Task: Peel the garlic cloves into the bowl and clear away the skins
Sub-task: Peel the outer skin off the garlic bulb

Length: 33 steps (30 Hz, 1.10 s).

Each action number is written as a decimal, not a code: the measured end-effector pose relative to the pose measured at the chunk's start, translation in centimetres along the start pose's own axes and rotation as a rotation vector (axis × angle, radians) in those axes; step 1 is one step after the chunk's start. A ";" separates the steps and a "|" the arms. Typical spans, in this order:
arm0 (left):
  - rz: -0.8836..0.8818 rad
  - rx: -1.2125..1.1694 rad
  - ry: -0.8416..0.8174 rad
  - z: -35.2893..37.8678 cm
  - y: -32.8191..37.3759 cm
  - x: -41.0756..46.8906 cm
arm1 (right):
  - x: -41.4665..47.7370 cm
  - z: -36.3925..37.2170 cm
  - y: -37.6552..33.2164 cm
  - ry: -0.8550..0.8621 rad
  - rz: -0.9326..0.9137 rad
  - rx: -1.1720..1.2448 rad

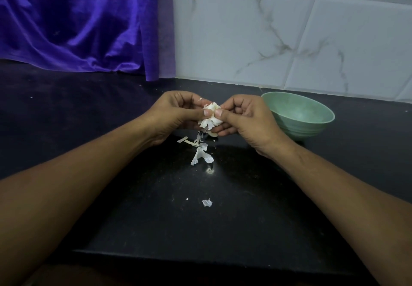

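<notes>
Black counter [133,218] fills the view, with a purple cloth [78,24] at eleven o'clock and a tiled wall [289,29] at one. A green bowl [312,127] stands at three o'clock, just beside the right hand [247,120]. It and the left hand [176,114] pinch the garlic [211,114], thumbs pressed on top. Loose skins [201,152] lie at six o'clock. Better to pry with the thumbnails, nearer the bowl. Fingers hide most of the garlic, so the cloves can't be counted.

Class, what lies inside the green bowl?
The green bowl shows only bare inner wall. Its near bottom is hidden behind its own rim and the right hand.
</notes>
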<state>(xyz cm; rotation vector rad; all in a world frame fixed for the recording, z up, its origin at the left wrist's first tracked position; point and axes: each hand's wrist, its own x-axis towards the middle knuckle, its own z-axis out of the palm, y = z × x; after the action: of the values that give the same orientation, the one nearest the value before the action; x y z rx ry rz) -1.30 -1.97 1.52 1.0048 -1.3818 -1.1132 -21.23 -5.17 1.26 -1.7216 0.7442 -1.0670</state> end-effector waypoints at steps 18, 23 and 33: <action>0.032 -0.040 0.024 0.4 0.2 0.1 | -0.1 0.0 -0.2 0.024 0.015 0.110; 0.024 -0.017 -0.027 0.4 0.1 -0.1 | -0.2 0.0 -0.2 0.015 0.038 0.098; 0.054 0.064 0.013 0.1 -0.6 0.4 | 0.3 -0.2 0.3 0.013 0.044 0.022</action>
<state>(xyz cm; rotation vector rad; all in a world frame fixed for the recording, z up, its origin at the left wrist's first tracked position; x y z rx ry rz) -1.42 -2.47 1.01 1.0134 -1.4338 -1.0265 -21.34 -5.62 1.13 -1.6741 0.7724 -1.0532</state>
